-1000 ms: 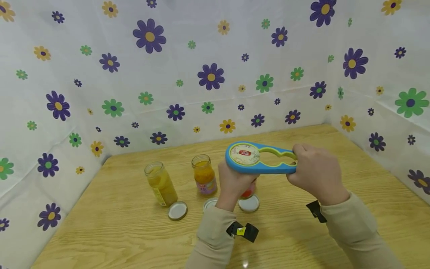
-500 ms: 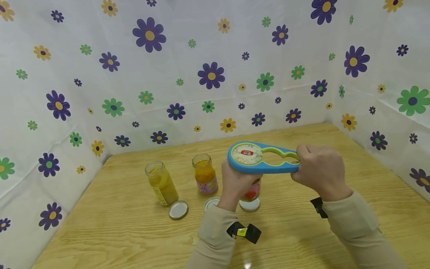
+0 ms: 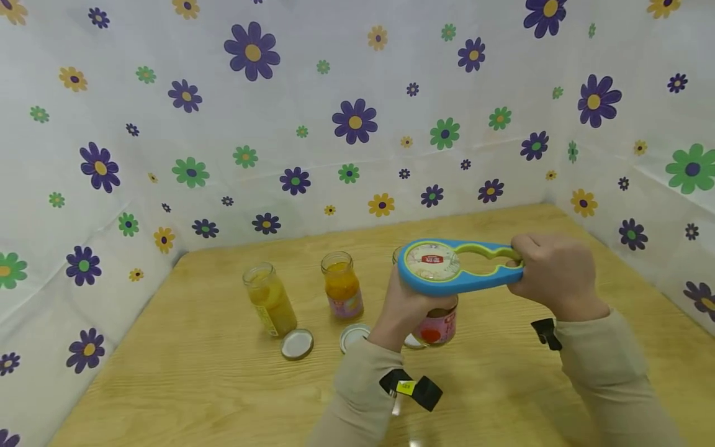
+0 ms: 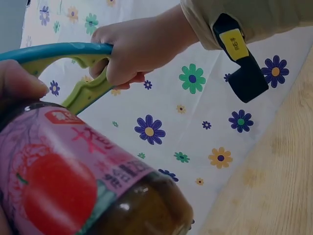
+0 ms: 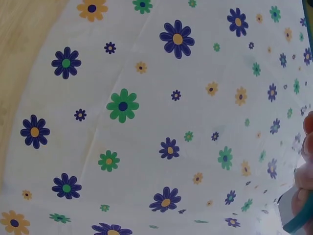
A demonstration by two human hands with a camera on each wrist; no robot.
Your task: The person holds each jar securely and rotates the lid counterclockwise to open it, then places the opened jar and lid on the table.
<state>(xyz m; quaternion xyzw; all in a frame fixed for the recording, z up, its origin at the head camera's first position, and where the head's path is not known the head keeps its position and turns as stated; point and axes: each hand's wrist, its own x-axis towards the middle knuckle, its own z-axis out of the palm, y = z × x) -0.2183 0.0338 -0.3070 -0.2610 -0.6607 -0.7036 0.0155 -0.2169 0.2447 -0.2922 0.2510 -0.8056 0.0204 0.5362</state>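
My left hand (image 3: 403, 310) grips a glass jar with a pink label and red fruit picture (image 3: 436, 329), held tilted above the table. Over its top fits a blue and lime-green jar opener (image 3: 463, 287), whose ring frames the printed lid (image 3: 432, 261). My right hand (image 3: 553, 276) grips the opener's handle end. In the left wrist view, the left thumb (image 4: 22, 81) lies at the jar's neck, the pink label (image 4: 54, 181) faces the camera, and the right hand (image 4: 142, 54) holds the handle. Fingers (image 5: 304, 178) show at the right wrist view's edge.
Two lidless glass jars stand left: a tall one with yellow contents (image 3: 270, 304) and a shorter one with orange contents (image 3: 342, 288). Another glass rim (image 3: 396, 254) peeks out behind the opener. Three loose lids (image 3: 297, 343) lie nearby on the wooden table (image 3: 223, 385). Flowered cloth (image 3: 307, 93) encloses the table.
Both hands have shifted right together with the jar and opener. More of the pink label now shows below the left hand, and a glass rim has come into view behind the opener.
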